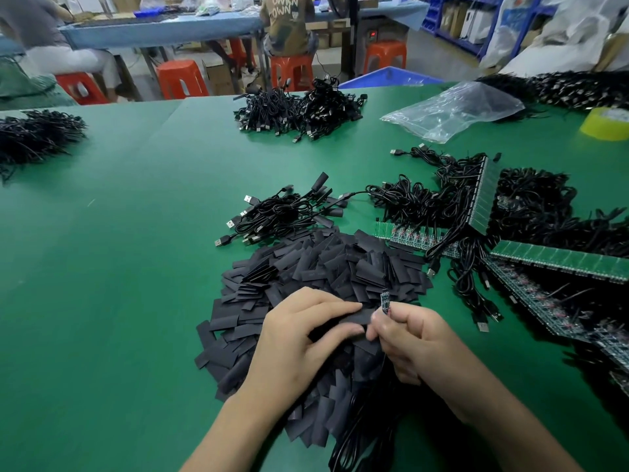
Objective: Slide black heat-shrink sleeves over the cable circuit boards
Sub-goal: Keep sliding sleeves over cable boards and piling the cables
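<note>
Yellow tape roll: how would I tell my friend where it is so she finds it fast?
Start at the big green table and follow it to the far right edge. There, just right of the crumpled clear plastic bag and in front of a heap of black cables, sits the tape roll. It is the only yellow thing there.

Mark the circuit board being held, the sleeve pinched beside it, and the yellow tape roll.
circuit board (385,300): head view, middle of its exposed upper end.
sleeve (355,316): head view, its exposed flat face.
yellow tape roll (602,131): head view, outer side wall.
</note>
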